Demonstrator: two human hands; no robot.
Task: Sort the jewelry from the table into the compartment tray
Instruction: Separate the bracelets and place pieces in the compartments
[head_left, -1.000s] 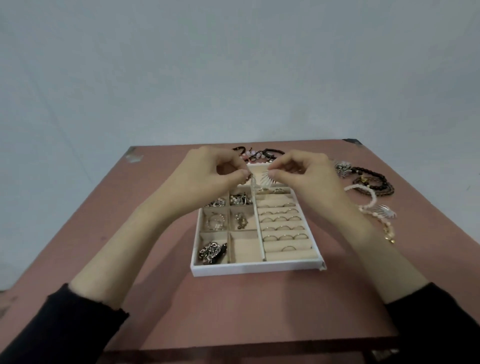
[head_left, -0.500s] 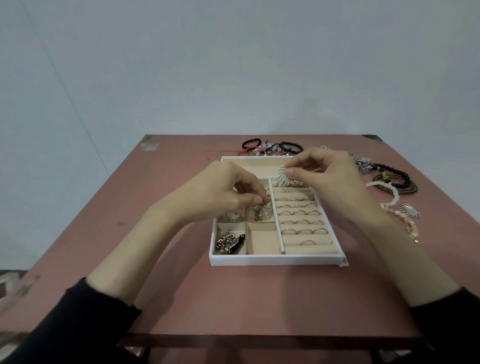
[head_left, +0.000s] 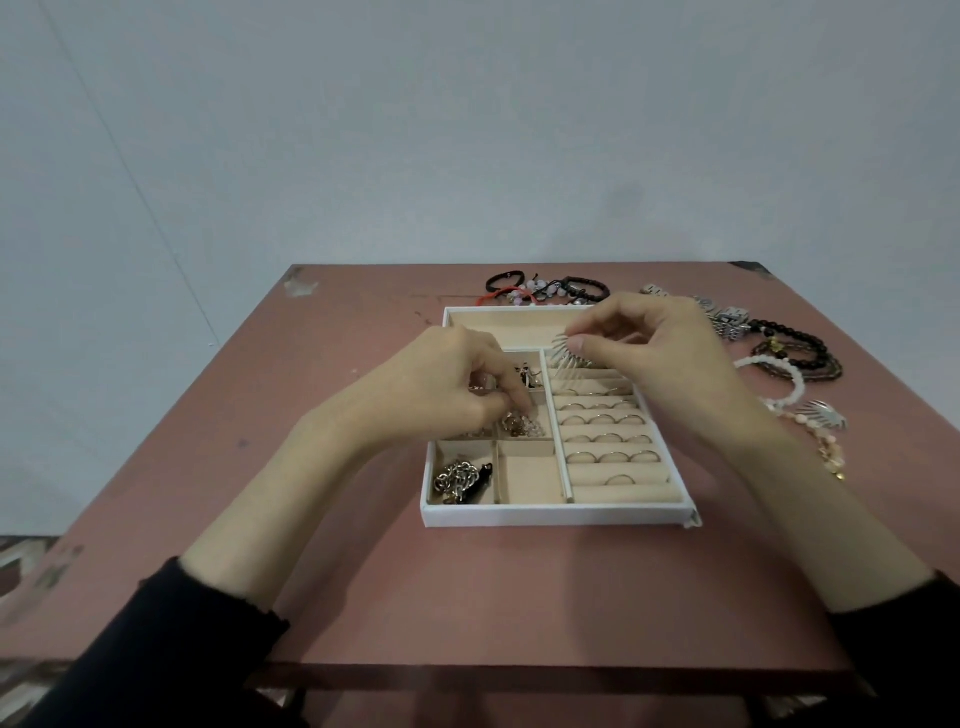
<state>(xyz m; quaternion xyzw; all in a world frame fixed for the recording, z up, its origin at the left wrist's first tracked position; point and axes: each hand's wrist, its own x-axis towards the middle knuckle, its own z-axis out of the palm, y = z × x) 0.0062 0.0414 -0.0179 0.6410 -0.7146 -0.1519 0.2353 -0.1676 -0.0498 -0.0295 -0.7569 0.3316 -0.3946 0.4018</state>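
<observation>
A white compartment tray (head_left: 550, 516) with beige lining sits mid-table. Its right side holds rows of rings (head_left: 602, 420); its left cells hold small pieces and a chain bracelet (head_left: 460, 480). My right hand (head_left: 654, 358) pinches a silver fan-shaped earring (head_left: 563, 353) above the tray's upper ring rows. My left hand (head_left: 452, 389) reaches down into a middle-left cell, fingertips pinched at a small cluster of earrings (head_left: 519, 425); whether they grip a piece I cannot tell. More jewelry lies on the table outside the tray.
Black and red bracelets (head_left: 545, 290) lie behind the tray. To its right are dark bead bracelets (head_left: 795, 351), a white bead bracelet (head_left: 779, 382), a silver fan earring (head_left: 823, 415) and a pink chain (head_left: 831, 457). The pink table (head_left: 337, 545) ends close to me.
My hands have separated. The left hand dropped from the raised earring into the tray's middle-left cell. The right hand keeps the fan earring above the ring rows.
</observation>
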